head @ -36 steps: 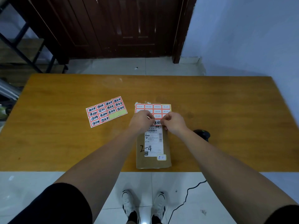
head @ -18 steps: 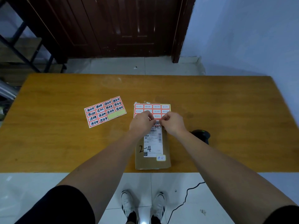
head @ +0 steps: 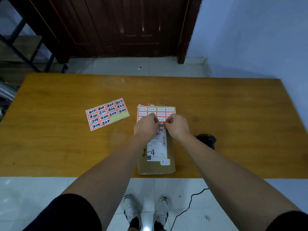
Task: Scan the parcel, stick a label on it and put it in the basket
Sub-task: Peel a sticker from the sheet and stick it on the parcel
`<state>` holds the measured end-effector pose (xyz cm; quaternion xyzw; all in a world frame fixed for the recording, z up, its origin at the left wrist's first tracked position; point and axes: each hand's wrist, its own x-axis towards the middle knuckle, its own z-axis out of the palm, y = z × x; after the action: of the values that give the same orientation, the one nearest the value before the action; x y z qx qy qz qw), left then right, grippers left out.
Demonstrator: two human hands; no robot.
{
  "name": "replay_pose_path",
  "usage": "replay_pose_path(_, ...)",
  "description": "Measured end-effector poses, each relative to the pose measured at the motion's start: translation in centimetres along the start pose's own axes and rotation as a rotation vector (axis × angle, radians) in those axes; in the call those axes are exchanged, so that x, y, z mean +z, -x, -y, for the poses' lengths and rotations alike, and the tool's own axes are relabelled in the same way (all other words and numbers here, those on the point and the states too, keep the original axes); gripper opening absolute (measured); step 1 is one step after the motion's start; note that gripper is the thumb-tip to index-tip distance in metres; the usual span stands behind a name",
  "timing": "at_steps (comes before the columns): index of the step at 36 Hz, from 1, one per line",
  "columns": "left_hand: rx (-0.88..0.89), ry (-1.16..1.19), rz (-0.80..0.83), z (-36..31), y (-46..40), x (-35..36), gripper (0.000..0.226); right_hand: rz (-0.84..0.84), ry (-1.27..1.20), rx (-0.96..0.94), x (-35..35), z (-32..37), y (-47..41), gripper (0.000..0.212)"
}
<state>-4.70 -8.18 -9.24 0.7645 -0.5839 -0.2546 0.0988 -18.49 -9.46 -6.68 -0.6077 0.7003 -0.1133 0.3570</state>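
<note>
Head view: label (head: pixel 161 125) pinched by left hand (head: pixel 146 125) and right hand (head: pixel 176 126) fingers, lowered since earlier onto parcel (head: pixel 156 167) 12 o'clock end; sticking underway.

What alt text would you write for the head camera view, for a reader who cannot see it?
Two bare hands, left hand and right hand, press a red-bordered label onto the far end of a brown parcel on a wooden table. Two label sheets, one left and one beyond the parcel, and a black scanner lie nearby.

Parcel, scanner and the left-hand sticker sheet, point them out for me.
parcel (head: pixel 156 169): head view, bare brown front end.
scanner (head: pixel 206 139): head view, black top.
left-hand sticker sheet (head: pixel 106 113): head view, middle labels.
</note>
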Motion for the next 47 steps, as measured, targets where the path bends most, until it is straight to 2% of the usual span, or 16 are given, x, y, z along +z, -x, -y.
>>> replay_pose_path(10,-0.062,0.058,0.025,-0.1,0.0,-0.3,0.014,0.026,0.044,0.022,0.0,0.0,-0.3,0.014)
replay_pose_path(13,-0.062,0.071,0.014,-0.1,0.1,-0.2,0.020,0.021,0.032,0.044,0.1,0.0,-0.5,0.023)
replay_pose_path(17,-0.060,-0.020,-0.058,0.1,0.2,-0.1,0.044,0.017,0.022,0.072,0.1,-0.8,-0.8,0.039)
replay_pose_path(19,-0.071,-0.105,-0.128,0.6,0.2,-0.1,0.054,0.028,-0.022,0.099,0.3,-1.7,-0.9,0.039)
replay_pose_path(21,-0.108,-0.138,-0.132,0.9,0.1,-0.1,0.056,0.045,-0.097,0.117,0.6,-2.4,-1.0,0.038)
replay_pose_path(23,-0.180,-0.076,-0.063,1.1,-0.1,0.0,0.050,0.073,-0.159,0.118,1.1,-2.8,-0.9,0.038)
replay_pose_path(26,-0.300,0.102,0.022,1.1,-0.3,0.1,0.041,0.104,-0.211,0.129,2.0,-2.8,-0.7,0.050)
replay_pose_path(29,-0.350,0.297,0.028,1.5,0.0,0.6,0.034,0.087,-0.246,0.168,2.7,-2.7,-0.6,0.057)
replay_pose_path(36,-0.359,0.383,0.014,1.2,0.1,0.8,0.017,0.035,-0.365,0.210,3.8,-2.6,-0.8,0.042)
replay_pose_path(42,-0.421,0.497,0.016,1.1,-0.3,0.8,0.013,0.026,-0.500,0.247,4.2,-2.8,-1.0,0.028)
replay_pose_path(47,-0.393,0.585,0.032,1.4,-0.2,0.7,0.015,0.051,-0.547,0.259,4.1,-3.0,-1.2,0.022)
